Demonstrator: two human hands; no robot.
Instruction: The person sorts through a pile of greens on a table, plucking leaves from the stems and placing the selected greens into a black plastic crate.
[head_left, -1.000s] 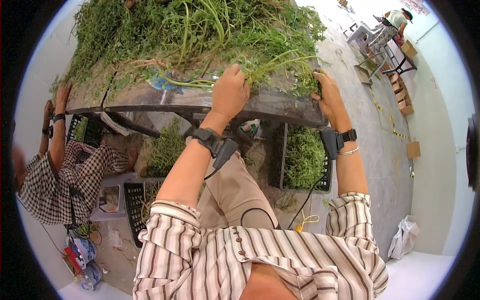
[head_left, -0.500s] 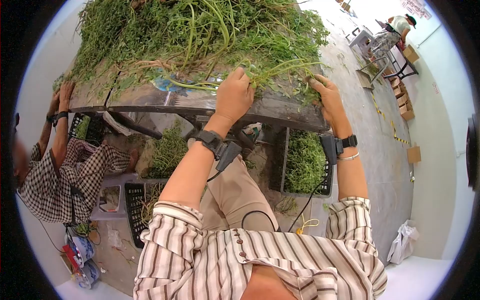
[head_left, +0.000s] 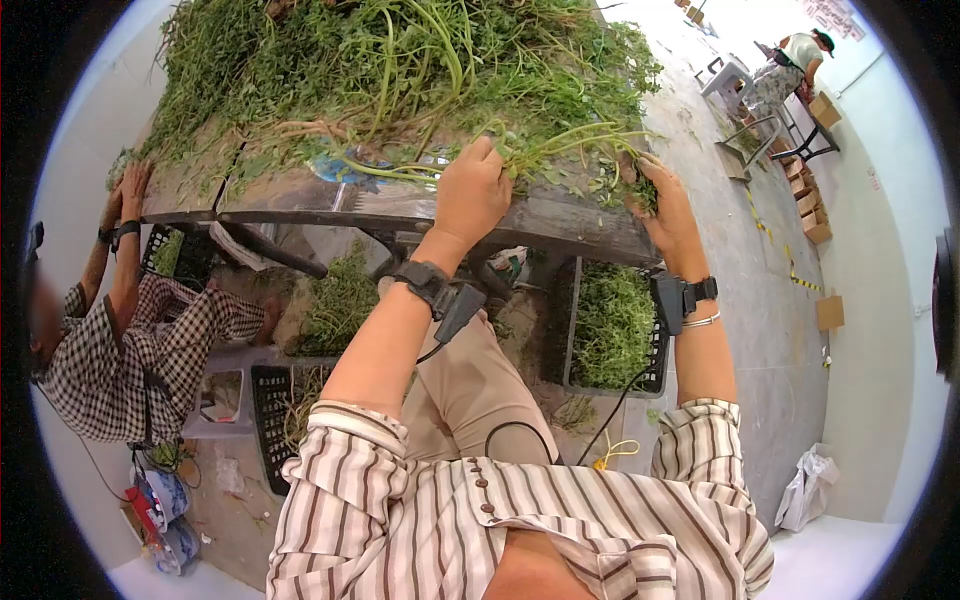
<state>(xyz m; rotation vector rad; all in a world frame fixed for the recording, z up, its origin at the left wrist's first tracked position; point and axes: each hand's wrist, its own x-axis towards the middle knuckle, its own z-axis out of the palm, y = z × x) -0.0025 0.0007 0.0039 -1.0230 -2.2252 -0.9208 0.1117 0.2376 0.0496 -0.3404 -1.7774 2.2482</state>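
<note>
Long green stems (head_left: 575, 138) with small leaves stretch across the near edge of the table. My left hand (head_left: 473, 190) is closed around their left end, fist above the table edge. At the table's right corner is my right hand (head_left: 668, 205), fingers curled round a small clump of leafy greens (head_left: 643, 190); the fingertips are partly hidden by leaves. Beyond both hands a large heap of leafy green plants (head_left: 330, 70) covers the table (head_left: 290, 200).
Below the table stand a black crate of greens (head_left: 612, 335) on the right and another black crate (head_left: 272, 410) on the left. A person in a checked shirt (head_left: 100, 370) sits at left, hands on the table. Another person (head_left: 800, 55) works far right beside cardboard boxes (head_left: 815, 222).
My right hand has shifted slightly right and turned, and a leafy clump now shows in its palm. My left hand has barely moved.
</note>
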